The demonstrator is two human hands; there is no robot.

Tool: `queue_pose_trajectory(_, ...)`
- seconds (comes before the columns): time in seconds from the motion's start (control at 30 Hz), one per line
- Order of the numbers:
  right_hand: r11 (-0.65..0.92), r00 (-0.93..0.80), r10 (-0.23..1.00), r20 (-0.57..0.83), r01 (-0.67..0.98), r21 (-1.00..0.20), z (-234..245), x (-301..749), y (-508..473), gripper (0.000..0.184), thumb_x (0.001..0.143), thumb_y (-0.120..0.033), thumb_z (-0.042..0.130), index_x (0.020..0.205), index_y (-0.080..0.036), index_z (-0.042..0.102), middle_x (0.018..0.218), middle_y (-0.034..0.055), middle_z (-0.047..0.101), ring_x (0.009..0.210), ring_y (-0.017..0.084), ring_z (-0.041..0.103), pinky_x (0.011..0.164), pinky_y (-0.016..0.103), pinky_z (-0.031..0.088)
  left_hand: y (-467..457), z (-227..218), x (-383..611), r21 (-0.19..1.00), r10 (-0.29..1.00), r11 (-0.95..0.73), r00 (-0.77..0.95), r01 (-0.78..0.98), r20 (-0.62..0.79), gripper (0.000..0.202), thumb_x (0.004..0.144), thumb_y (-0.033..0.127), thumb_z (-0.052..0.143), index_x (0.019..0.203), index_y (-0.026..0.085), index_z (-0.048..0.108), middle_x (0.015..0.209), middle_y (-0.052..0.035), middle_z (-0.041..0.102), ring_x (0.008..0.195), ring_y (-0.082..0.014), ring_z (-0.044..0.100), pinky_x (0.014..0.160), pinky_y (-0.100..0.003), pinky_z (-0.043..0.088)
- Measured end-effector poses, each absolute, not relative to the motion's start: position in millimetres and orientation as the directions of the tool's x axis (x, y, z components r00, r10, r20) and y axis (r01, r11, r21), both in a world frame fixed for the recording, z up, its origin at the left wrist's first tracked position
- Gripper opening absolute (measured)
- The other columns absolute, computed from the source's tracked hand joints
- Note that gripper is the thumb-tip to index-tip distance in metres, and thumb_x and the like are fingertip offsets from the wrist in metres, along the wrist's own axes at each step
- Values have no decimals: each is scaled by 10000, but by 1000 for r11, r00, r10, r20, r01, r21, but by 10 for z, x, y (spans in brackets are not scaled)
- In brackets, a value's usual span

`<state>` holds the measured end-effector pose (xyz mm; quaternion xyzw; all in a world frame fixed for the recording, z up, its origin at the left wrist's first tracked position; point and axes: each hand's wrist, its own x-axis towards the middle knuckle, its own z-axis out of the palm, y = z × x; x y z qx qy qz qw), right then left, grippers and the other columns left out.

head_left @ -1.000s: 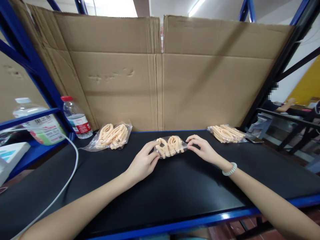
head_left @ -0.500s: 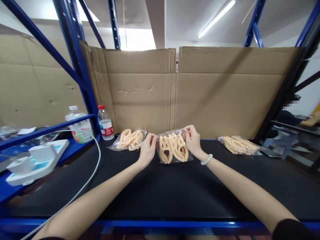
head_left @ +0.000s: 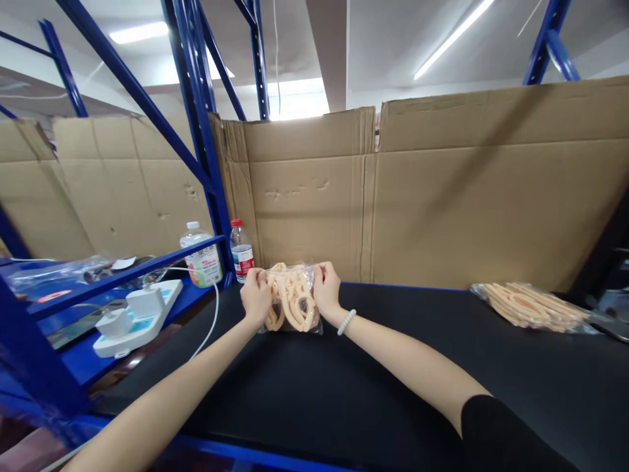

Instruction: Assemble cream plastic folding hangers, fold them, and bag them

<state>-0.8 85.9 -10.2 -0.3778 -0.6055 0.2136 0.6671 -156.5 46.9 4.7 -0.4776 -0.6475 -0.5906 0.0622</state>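
Observation:
Both hands hold one clear plastic bag of peach-coloured loop pieces (head_left: 292, 300) upright above the black table top (head_left: 373, 380). My left hand (head_left: 255, 295) grips the bag's left edge with fingers closed. On the bag's right edge my right hand (head_left: 326, 290) is closed too, a white bead bracelet on its wrist. The bag is near the table's back left, in front of the cardboard wall (head_left: 417, 196).
A second bag of peach loops (head_left: 533, 306) lies at the table's back right. Two water bottles (head_left: 242, 252) stand at the back left by the blue rack post (head_left: 201, 144). A white power strip (head_left: 132, 316) with a cable lies on the left blue shelf.
The bag has been lifted off the table, turned upright and carried left between both hands. The view has swung left and up, and the bag that lay at the left is no longer seen.

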Motion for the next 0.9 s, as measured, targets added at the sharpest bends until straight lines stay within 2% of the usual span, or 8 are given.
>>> queue_pose_trajectory(0.23, 573, 175, 773, 609, 219, -790, -37, -351, 1135, 171, 939, -276, 394, 810, -225, 494, 734, 2, 612, 684, 190, 589, 683, 278, 428, 785, 165, -1876, 646, 532, -58, -524, 761, 665, 169, 910, 230, 407, 813, 223, 546, 745, -8, 621, 725, -194, 599, 684, -274, 423)
queue_pose_trajectory(0.4, 477, 192, 816, 545, 309, -823, 50, -441, 1463, 176, 970, -236, 416, 866, -211, 556, 806, 22, 647, 777, 195, 608, 743, 296, 449, 1144, 240, -1928, 612, 578, 37, -516, 790, 632, 203, 953, 224, 402, 914, 207, 601, 827, -34, 664, 828, -214, 634, 739, -303, 451)
queue_pose_trajectory(0.5, 391, 194, 857, 477, 357, -848, 93, -439, 1632, 154, 986, -240, 468, 934, -176, 599, 889, 32, 655, 816, 178, 619, 782, 325, 484, 1319, 308, -1959, 578, 636, 89, -493, 811, 593, 194, 971, 260, 448, 1015, 173, 616, 960, -55, 671, 909, -210, 637, 800, -353, 490)
queue_pose_trajectory(0.6, 282, 176, 910, 375, 401, -872, 99, -414, 1768, 179, 977, -307, 545, 1021, -150, 619, 1002, 51, 644, 866, 178, 628, 801, 370, 524, 1468, 348, -2019, 531, 726, 138, -450, 836, 520, 252, 946, 330, 544, 1107, 146, 602, 1079, -75, 643, 943, -203, 633, 825, -402, 526)
queue_pose_trajectory(0.77, 134, 104, 973, 205, 464, -876, -5, -342, 1875, 217, 959, -317, 583, 1112, -165, 612, 1129, 77, 616, 952, 203, 622, 827, 396, 540, 1618, 285, -2098, 434, 842, 242, -410, 868, 351, 277, 922, 319, 590, 1150, 162, 593, 1137, -82, 621, 968, -210, 631, 812, -395, 546)
queue_pose_trajectory(0.9, 101, 34, 991, 133, 479, -872, -72, -283, 1938, 242, 955, -318, 590, 1141, -163, 601, 1161, 83, 603, 983, 216, 615, 843, 412, 536, 1608, 265, -2059, 347, 835, 262, -392, 900, 387, 290, 921, 340, 586, 1148, 160, 592, 1162, -86, 611, 1001, -219, 616, 849, -422, 527)
